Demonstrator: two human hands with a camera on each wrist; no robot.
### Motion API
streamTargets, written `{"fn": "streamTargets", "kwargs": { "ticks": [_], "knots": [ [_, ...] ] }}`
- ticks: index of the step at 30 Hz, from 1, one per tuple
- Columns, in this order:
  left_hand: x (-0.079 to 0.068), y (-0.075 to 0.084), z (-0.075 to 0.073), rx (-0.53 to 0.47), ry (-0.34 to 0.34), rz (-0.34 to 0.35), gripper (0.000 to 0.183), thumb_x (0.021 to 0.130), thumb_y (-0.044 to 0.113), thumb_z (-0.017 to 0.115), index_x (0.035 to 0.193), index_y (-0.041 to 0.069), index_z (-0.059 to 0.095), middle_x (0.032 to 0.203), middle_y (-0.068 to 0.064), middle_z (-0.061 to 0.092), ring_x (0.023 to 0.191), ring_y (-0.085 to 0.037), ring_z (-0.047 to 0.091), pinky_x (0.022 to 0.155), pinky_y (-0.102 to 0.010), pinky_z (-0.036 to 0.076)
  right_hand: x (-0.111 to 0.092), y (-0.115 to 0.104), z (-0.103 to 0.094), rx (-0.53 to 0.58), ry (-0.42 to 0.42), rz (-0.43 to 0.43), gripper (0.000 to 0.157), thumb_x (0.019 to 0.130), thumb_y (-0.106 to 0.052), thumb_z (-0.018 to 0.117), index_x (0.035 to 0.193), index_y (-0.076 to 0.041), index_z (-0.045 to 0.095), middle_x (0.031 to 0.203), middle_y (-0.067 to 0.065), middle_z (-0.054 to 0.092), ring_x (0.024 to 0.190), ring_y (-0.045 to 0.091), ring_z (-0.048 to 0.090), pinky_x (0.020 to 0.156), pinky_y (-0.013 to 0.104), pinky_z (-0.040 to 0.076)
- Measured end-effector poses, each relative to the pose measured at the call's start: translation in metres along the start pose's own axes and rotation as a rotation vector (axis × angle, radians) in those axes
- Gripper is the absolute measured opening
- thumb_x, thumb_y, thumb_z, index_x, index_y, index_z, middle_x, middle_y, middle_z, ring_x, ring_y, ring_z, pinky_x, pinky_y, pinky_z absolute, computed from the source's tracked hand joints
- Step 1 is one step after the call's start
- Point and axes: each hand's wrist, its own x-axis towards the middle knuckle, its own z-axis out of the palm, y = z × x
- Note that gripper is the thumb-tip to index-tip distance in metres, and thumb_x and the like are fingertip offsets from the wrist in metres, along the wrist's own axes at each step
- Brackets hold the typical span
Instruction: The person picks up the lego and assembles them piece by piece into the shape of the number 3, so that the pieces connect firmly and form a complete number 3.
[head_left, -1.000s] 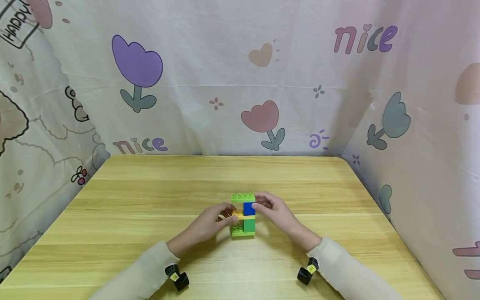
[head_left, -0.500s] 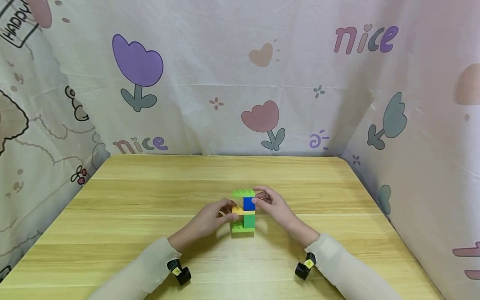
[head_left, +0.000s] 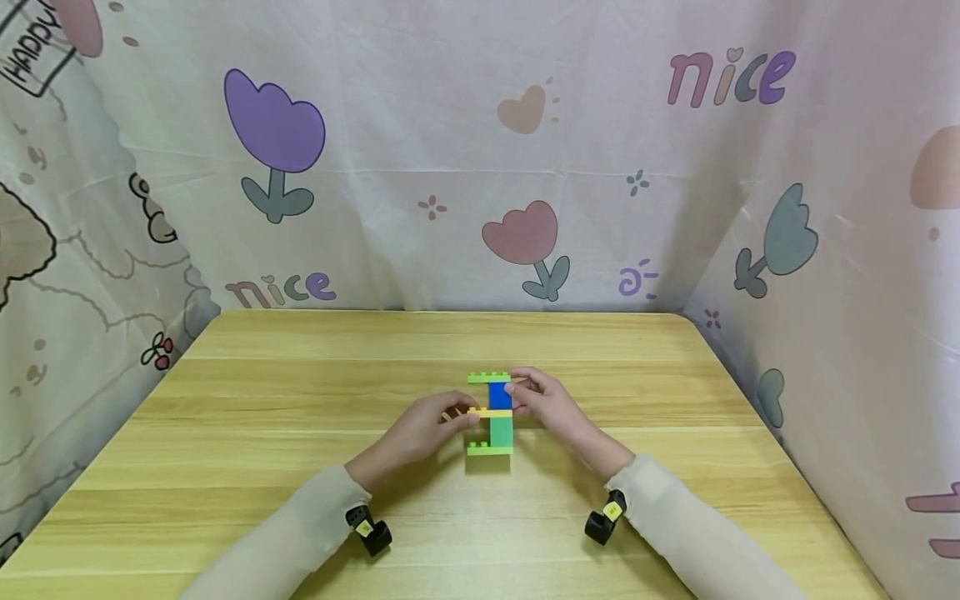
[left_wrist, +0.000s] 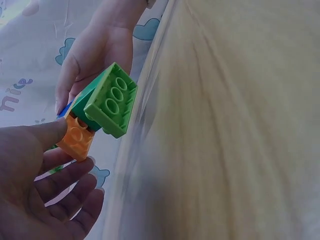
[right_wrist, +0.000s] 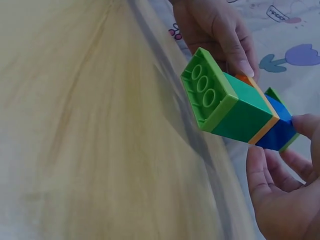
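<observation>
A toy building-brick stack stands upright between the two hands, held off the table. From the bottom up it has a light green plate (head_left: 490,451), a green brick (head_left: 501,432), an orange plate (head_left: 491,413), a blue brick (head_left: 498,397) and another light green plate (head_left: 488,377). The bricks sit at the right end, so the plates jut out leftward. My left hand (head_left: 423,427) pinches the orange plate's free end between thumb and fingers. At the other side, my right hand (head_left: 553,410) grips the blue brick. Both wrist views show the lowest plate's hollow underside (right_wrist: 202,85).
A wood-grain table (head_left: 300,387) spreads under the hands. Behind it and at its sides hangs a pale curtain (head_left: 420,108) printed with flowers and words. Each wrist carries a small black camera (head_left: 368,530).
Both hands have raised the brick stack slightly and moved it away from the body. It has tipped so its front face shows more squarely and the stud tops less. Both grips stay the same.
</observation>
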Motion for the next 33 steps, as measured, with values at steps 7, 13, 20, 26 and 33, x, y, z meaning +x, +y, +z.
{"fn": "streamTargets", "kwargs": {
  "ticks": [7, 13, 20, 26, 33],
  "knots": [
    [0.008, -0.004, -0.001, 0.025, -0.011, -0.028, 0.032, 0.097, 0.042, 0.058, 0.117, 0.019, 0.068, 0.098, 0.010, 0.065, 0.089, -0.009, 0.059, 0.080, -0.035, 0.050, 0.010, 0.005, -0.001, 0.061, -0.005, 0.062, 0.047, 0.100, -0.026, 0.059, 0.139, -0.003, 0.048, 0.113, 0.015, 0.059, 0.093, 0.023, 0.063, 0.088, 0.042, 0.052],
    [0.014, -0.007, 0.001, 0.062, -0.024, -0.057, 0.032, 0.098, 0.040, 0.059, 0.118, 0.017, 0.068, 0.099, 0.008, 0.066, 0.089, -0.010, 0.059, 0.081, -0.035, 0.050, 0.017, 0.008, -0.002, 0.079, -0.006, 0.092, 0.045, 0.100, -0.021, 0.057, 0.138, 0.000, 0.047, 0.114, 0.017, 0.059, 0.091, 0.022, 0.063, 0.088, 0.041, 0.053],
    [0.018, -0.010, 0.002, 0.088, -0.032, -0.060, 0.029, 0.097, 0.039, 0.061, 0.114, 0.018, 0.070, 0.100, 0.006, 0.068, 0.092, -0.012, 0.061, 0.083, -0.037, 0.050, 0.020, 0.009, -0.001, 0.072, 0.006, 0.133, 0.042, 0.100, -0.019, 0.058, 0.135, 0.002, 0.050, 0.105, 0.015, 0.062, 0.084, 0.021, 0.063, 0.082, 0.038, 0.054],
    [0.021, -0.014, 0.003, 0.092, -0.039, -0.052, 0.029, 0.097, 0.040, 0.060, 0.113, 0.018, 0.070, 0.100, 0.006, 0.068, 0.090, -0.011, 0.061, 0.082, -0.036, 0.049, 0.024, 0.010, -0.003, 0.021, -0.005, 0.152, 0.044, 0.097, -0.021, 0.062, 0.133, 0.002, 0.051, 0.101, 0.014, 0.063, 0.081, 0.019, 0.062, 0.077, 0.033, 0.055],
    [0.025, -0.020, 0.004, 0.099, -0.059, -0.034, 0.030, 0.097, 0.041, 0.058, 0.111, 0.017, 0.071, 0.094, 0.007, 0.066, 0.084, -0.010, 0.059, 0.078, -0.034, 0.048, 0.029, 0.015, -0.005, -0.043, -0.055, 0.145, 0.059, 0.087, -0.022, 0.075, 0.134, 0.002, 0.049, 0.110, 0.017, 0.061, 0.083, 0.023, 0.062, 0.077, 0.034, 0.055]
  ]
}}
